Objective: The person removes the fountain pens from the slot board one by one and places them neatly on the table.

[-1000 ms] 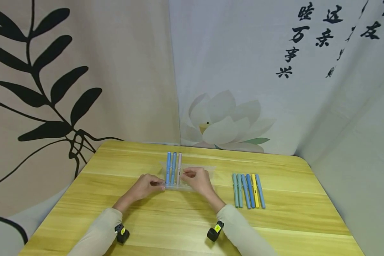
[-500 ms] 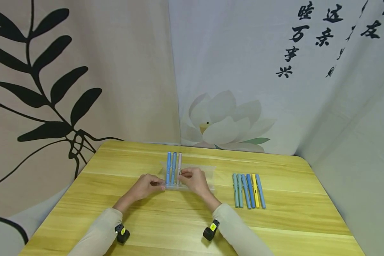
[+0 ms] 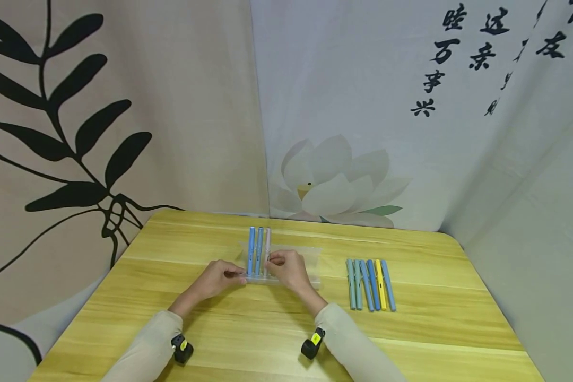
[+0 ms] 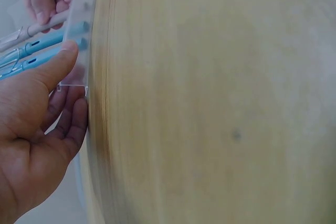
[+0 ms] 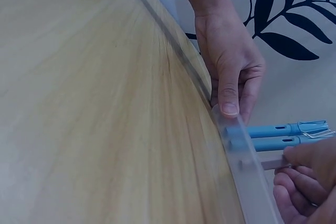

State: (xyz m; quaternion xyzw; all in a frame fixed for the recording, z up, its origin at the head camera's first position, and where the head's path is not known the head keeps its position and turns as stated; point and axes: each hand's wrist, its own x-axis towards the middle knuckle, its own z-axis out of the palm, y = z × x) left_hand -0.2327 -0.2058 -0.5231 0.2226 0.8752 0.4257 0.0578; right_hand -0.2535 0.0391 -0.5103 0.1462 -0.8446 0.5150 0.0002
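A clear plastic pen stand [image 3: 311, 261] is on the table, with two blue pens [image 3: 251, 250] and a pale pinkish pen [image 3: 268, 236] upright in its left part. My left hand [image 3: 219, 277] grips the stand's left end; in the left wrist view the thumb lies on top of the clear strip [image 4: 79, 69] and the fingers curl beneath. With thumb and fingers my right hand [image 3: 290, 268] pinches the pale pen low on its barrel. In the right wrist view that pen's lower end [image 5: 270, 163] is in the strip, beside the blue pens.
To the right on the wooden table [image 3: 439, 286] lies a row of several pens: two green pens [image 3: 355, 284], blue ones, and a yellow pen [image 3: 380, 285] among them. Behind the table hangs a printed curtain [image 3: 210, 106]. Each sleeve carries a small black wrist camera [image 3: 182, 348].
My right hand has shifted slightly left, its fingertips closing in on the pale pen. My left hand and the row of pens have stayed in place.
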